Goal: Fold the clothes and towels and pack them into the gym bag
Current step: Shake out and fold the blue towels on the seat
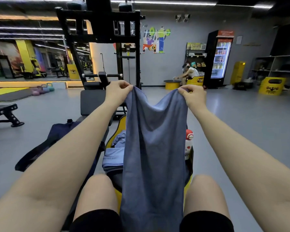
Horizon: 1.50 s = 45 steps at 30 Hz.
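Observation:
A grey-blue towel (153,148) hangs lengthwise in front of me, down between my knees. My left hand (118,88) pinches its top left corner and my right hand (193,94) pinches its top right corner, both held out at arm's length. Behind the towel lie a folded light blue cloth (112,157) and a crumpled blue garment (120,139) on a yellow-edged black seat (113,133). A dark navy gym bag (57,133) sits on the floor to the left, partly hidden by my left arm.
A red and white bottle (189,143) stands at the right of the seat. A black weight machine (104,47) rises straight ahead. A black bench (3,113) is at the left. A person (189,72) sits far off by a drinks fridge (220,59).

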Motion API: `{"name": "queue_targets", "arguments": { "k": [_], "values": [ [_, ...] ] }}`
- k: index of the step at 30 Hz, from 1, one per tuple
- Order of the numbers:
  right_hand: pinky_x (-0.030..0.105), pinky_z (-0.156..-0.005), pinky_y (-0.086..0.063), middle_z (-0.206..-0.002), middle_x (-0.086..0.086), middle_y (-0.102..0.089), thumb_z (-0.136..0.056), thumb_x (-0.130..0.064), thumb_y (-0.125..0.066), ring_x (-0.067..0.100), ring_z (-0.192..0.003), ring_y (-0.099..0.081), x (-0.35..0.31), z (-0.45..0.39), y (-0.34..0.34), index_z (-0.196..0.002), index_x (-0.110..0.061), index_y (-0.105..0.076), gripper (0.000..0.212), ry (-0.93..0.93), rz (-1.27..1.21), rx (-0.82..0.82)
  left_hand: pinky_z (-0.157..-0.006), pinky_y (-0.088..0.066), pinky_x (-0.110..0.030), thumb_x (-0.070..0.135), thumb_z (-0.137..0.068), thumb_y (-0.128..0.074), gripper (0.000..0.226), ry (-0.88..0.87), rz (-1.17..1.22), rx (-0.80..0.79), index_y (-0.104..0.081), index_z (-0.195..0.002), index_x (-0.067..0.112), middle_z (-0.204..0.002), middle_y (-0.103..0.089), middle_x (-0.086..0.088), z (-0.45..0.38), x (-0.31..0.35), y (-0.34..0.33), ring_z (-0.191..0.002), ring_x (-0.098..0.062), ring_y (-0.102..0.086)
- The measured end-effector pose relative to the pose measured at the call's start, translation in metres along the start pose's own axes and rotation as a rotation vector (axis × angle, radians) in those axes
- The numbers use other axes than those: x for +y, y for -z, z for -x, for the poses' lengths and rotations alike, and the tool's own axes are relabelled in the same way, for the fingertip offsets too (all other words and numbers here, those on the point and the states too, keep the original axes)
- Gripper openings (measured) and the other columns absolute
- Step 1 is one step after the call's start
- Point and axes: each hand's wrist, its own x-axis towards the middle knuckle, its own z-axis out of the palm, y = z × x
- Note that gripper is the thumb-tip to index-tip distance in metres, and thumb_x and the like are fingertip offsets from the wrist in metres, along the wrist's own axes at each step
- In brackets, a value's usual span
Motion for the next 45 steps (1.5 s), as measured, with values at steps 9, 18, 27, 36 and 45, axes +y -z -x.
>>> {"name": "queue_targets", "arguments": {
  "k": [9,18,27,36,45],
  "values": [
    [0.018,-0.073,-0.036,-0.093,0.003,-0.068,-0.091,-0.017,-0.062,0.015,-0.090,-0.058,0.059,-0.001,-0.072,-0.097,-0.008,-0.073,0.016,-0.188,-0.003,-0.107,-0.080,-0.049,-0.027,0.017,-0.092,-0.059,0.017,0.186,-0.031,-0.039,-0.071,-0.101,0.008,-0.101,-0.069,-0.009,-0.013,-0.071,-0.045,-0.092,-0.018,-0.060],
    [0.020,-0.072,-0.036,-0.096,0.005,-0.069,-0.091,-0.018,-0.060,0.013,-0.086,-0.055,0.091,-0.005,-0.106,-0.097,-0.010,-0.073,0.017,-0.273,0.024,-0.106,-0.080,-0.049,-0.026,0.012,-0.091,-0.056,0.019,0.289,0.001,0.033,-0.070,-0.103,0.008,-0.096,-0.068,-0.007,-0.015,-0.119,-0.077,-0.086,-0.016,-0.058],
    [0.023,-0.078,-0.039,-0.096,0.001,-0.067,-0.092,-0.017,-0.059,0.014,-0.093,-0.057,0.145,0.076,-0.120,-0.100,-0.009,-0.072,0.017,-0.412,-0.023,-0.241,-0.078,-0.043,-0.024,0.012,-0.093,-0.056,0.018,0.437,-0.055,-0.104,-0.070,-0.104,0.006,-0.103,-0.068,-0.008,0.057,-0.175,-0.106,-0.097,-0.021,-0.060],
    [0.026,-0.077,-0.041,-0.089,0.000,-0.066,-0.092,-0.017,-0.059,0.016,-0.092,-0.058,0.184,0.166,-0.126,-0.088,-0.017,-0.068,0.010,-0.516,0.022,-0.435,-0.062,-0.033,-0.023,0.010,-0.090,-0.053,0.013,0.529,-0.143,-0.325,-0.066,-0.086,0.009,-0.087,-0.066,-0.007,0.132,-0.222,-0.123,-0.082,-0.019,-0.056],
    [0.023,-0.074,-0.039,-0.086,0.001,-0.063,-0.090,-0.018,-0.061,0.015,-0.087,-0.054,0.216,0.227,-0.120,-0.086,-0.014,-0.069,0.010,-0.653,0.231,-0.776,-0.061,-0.040,-0.022,0.009,-0.084,-0.054,0.027,0.673,-0.265,-0.595,-0.057,-0.061,0.022,-0.073,-0.061,-0.002,0.178,-0.254,-0.130,-0.070,-0.019,-0.056]
  ]
}}
